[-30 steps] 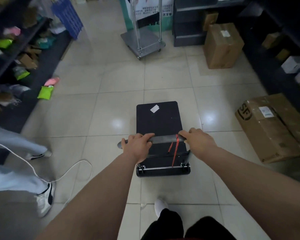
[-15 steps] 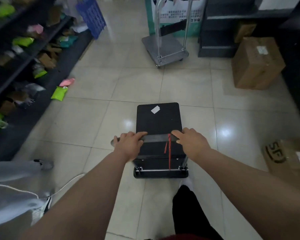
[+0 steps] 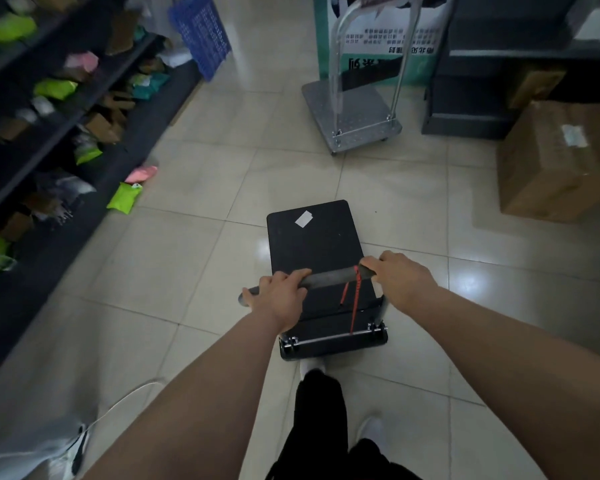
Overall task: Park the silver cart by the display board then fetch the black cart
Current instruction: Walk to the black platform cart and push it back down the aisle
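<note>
1. Your left hand (image 3: 280, 296) is wrapped around the left end of the handle (image 3: 329, 278) of the black cart (image 3: 317, 244), fingers curled over the bar and knuckles up.
2. Your right hand (image 3: 400, 280) grips the right end of the same handle, fingers folded over the front of the bar.
3. A red cord (image 3: 355, 299) is tied on the handle just inside your right hand and hangs down to the hinge rail at the near edge of the cart.
4. The black cart's flat deck runs forward from between your hands; a white sticker (image 3: 303, 218) sits on its far left part. The deck carries nothing else.
5. The silver cart (image 3: 352, 112) stands well ahead of your right hand, its upright handle loop rising in front of the display board (image 3: 388, 32). The board's green base is right behind the silver cart; whether they touch cannot be told.
6. A large cardboard box (image 3: 558, 157) sits on the tiled floor (image 3: 194, 258) ahead and to the right of your right hand.
7. Dark shelves (image 3: 49, 109) run along the left, beyond your left hand, holding green, pink and brown packets. A green packet (image 3: 124, 197) and a pink packet (image 3: 142, 173) lie on the floor beside the shelf foot.
8. A blue crate (image 3: 201, 32) leans at the far end of the shelves.
9. Another person's grey trouser leg and shoe (image 3: 73, 455) show below your left forearm.
</note>
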